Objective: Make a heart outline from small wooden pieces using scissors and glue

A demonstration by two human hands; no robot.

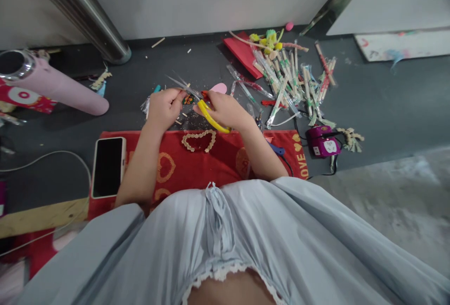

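Pale blue dress [246,230] lowest in frame, red cloth [176,169] above it. Mid-frame: right hand [228,109] closed round yellow scissors [206,108], blades angled up-left toward left hand [163,107]. Left fingers pinched on small stick piece [188,99], just beside blades, touching them or not unclear.

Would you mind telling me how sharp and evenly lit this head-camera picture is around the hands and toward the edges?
Head view: soft, even light with faint shadows; the left hand and right hand with the yellow-handled scissors are slightly soft, the blades smeared. Wide-lens bending curves the metal pole and the edges. Mild glare on the phone; the pale garment nearest the camera is blurred.
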